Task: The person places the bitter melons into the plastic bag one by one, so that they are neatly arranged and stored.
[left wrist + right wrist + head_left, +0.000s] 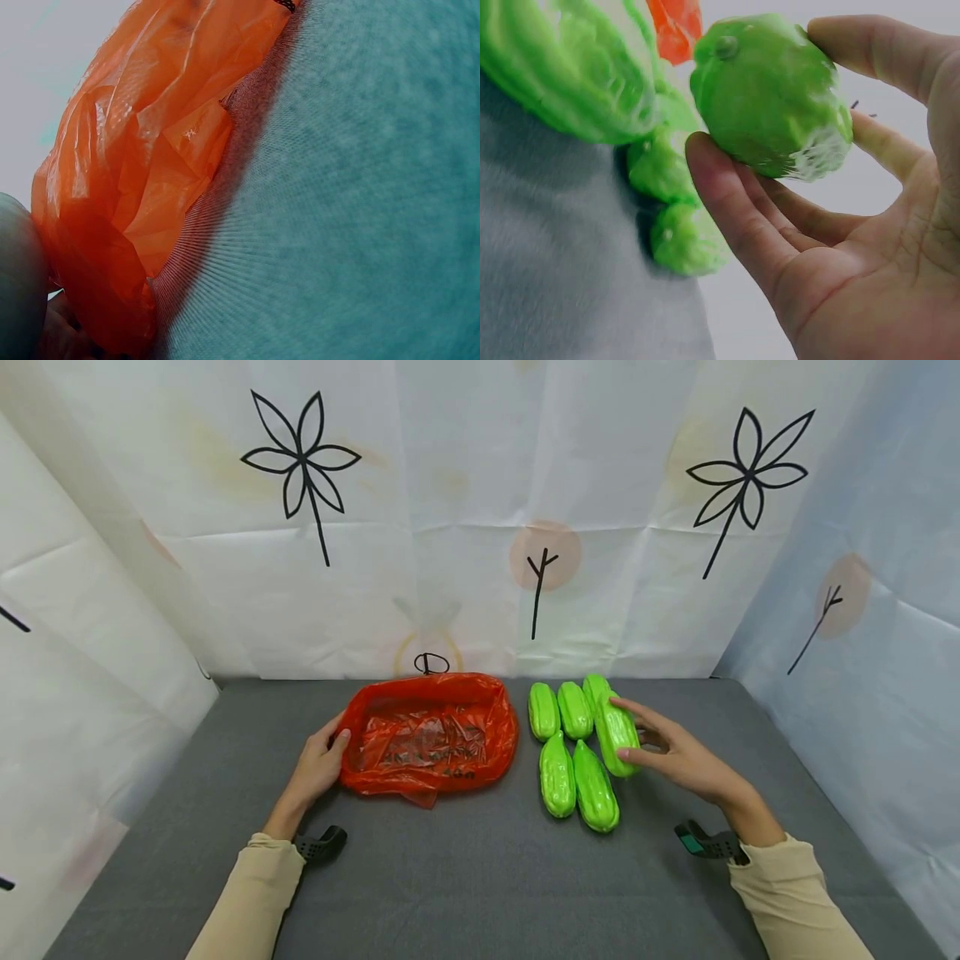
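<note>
My left hand (321,764) grips the left side of an open red plastic bag (420,797), whose wide mouth faces up and shows dark print inside. In the left wrist view the crumpled side of the bag (112,172) fills much of the picture, with a bit of the hand at the lower left. My right hand (682,760) holds a glossy bright green ridged gourd (617,739) between thumb and fingertips. The right wrist view shows this gourd (769,97) end-on, raised above the others. Beside it lie several similar gourds (557,777) in two rows.
A dark grey cloth (465,893) covers the table. White fabric walls (450,568) with drawn flowers and trees stand at the back and both sides. Black wrist devices (322,843) are strapped on both wrists. The bag stands left of the gourds.
</note>
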A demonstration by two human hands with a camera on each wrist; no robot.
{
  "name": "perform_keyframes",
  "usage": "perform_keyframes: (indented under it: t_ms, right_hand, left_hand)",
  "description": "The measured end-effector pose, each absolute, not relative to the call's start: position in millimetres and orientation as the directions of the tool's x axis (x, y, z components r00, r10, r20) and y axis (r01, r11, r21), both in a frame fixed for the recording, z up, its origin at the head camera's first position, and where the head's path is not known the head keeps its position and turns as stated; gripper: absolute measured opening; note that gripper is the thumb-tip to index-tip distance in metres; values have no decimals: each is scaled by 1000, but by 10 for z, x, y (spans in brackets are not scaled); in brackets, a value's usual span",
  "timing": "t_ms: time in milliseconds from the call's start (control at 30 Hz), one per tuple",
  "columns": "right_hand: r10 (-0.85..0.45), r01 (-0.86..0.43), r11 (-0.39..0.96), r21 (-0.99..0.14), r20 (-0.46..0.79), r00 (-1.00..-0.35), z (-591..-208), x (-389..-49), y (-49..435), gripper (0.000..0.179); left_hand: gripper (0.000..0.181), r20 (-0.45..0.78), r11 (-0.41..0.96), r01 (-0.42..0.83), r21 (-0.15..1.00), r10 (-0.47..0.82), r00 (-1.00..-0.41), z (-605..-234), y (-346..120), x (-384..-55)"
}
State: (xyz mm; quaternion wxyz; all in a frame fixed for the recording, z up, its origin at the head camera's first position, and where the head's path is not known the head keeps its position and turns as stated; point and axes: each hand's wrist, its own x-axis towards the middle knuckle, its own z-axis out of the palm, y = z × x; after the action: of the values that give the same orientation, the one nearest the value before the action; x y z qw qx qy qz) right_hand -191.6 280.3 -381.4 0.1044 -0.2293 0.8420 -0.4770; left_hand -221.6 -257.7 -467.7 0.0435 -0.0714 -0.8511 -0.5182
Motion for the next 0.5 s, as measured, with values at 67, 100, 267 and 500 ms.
perform_keyframes:
  t_ms: [67,100,267,500]
  right_hand:
    - [-485,-286,427,-858,50,-873,-3786,-1929,2768,74]
    - [-486,-289,421,-860,55,-872,-3773,-1935,2751,74]
    - [-503,-293,388,-874,65,-862,-3710,-1975,2651,74]
    - [-525,-294,372,-881,62,-849,-3574,-2023,2475,75]
  left_hand:
    - [51,144,455,163,875,77,-987,-4674,-2577,-2217]
    - [51,142,453,162,877,78,-987,-4675,-2576,-2219]
    - [50,134,439,154,885,77,-988,-4695,-2585,-2239]
    - [52,135,464,159,871,86,-987,-4664,-2582,-2215]
